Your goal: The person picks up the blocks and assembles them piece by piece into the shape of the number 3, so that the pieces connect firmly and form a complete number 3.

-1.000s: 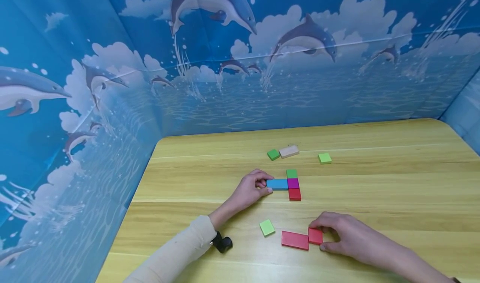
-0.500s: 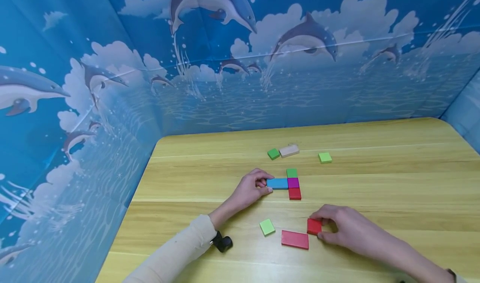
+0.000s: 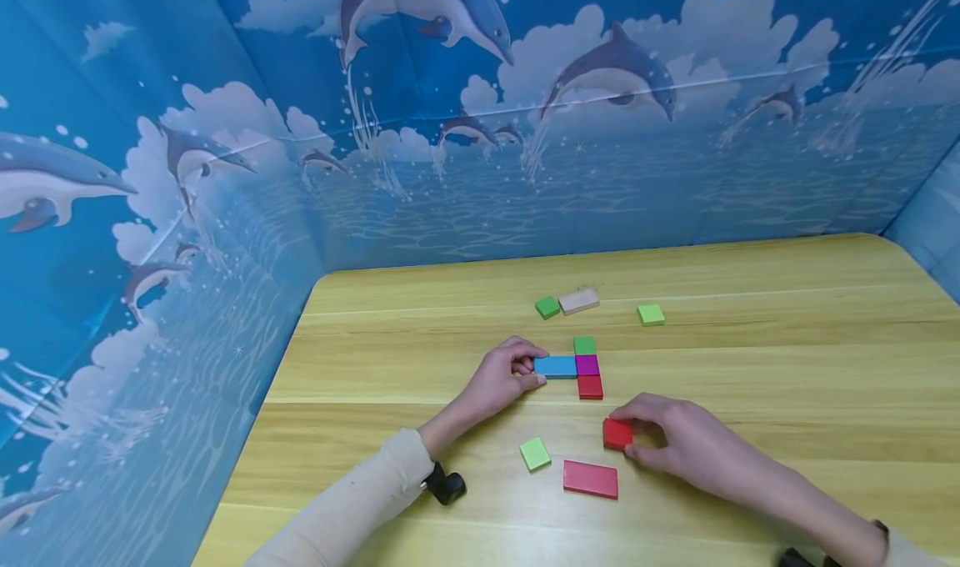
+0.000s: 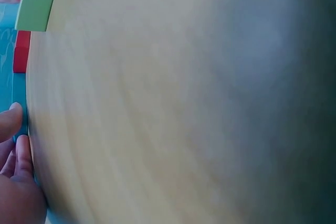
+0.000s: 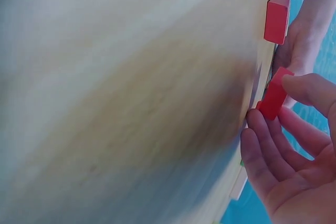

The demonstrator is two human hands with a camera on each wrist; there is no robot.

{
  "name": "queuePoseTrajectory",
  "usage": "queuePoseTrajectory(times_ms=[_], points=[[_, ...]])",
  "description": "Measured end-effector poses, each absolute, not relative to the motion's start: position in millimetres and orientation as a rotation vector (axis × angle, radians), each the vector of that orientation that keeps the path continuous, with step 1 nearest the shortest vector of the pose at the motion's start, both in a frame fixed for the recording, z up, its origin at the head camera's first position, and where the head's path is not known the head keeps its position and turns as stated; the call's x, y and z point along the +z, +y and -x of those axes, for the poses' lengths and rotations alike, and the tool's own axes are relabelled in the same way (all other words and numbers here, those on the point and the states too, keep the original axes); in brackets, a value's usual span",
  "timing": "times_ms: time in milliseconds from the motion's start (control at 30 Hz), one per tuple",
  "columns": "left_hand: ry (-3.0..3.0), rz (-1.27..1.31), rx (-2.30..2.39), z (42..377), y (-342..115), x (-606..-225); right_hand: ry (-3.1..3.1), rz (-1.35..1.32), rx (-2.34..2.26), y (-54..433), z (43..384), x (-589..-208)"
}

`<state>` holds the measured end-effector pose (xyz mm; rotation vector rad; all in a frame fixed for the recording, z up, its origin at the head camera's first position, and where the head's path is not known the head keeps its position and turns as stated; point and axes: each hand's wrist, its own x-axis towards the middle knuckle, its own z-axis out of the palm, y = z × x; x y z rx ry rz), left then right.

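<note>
Right hand [image 3: 688,440] pinches red block [image 3: 617,434], seemingly aloft.

At the wood-grained, faintly gleaming table [image 3: 750,317], you are holding a smooth red block [image 3: 617,434] and wearing a matt cloth sleeve [image 3: 367,488], while a creased, satiny cloth backdrop [image 3: 480,208] is hanging behind the table.

You can read no text, label, brand, number or sign in any view: none legible on coloured blocks [image 3: 591,479], counter [image 3: 765,342], dolphin-printed backdrop [image 3: 465,208] or black wrist device [image 3: 448,487].
</note>
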<state>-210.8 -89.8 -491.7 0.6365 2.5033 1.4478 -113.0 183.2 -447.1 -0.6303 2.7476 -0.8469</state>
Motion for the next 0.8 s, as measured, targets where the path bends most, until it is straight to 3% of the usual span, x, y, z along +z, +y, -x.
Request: queuePoseTrajectory(times_ms=[800], points=[[2.506,-0.625,1.448,209,-89,-489,2.760,0.567,-0.895,165,128,-450]])
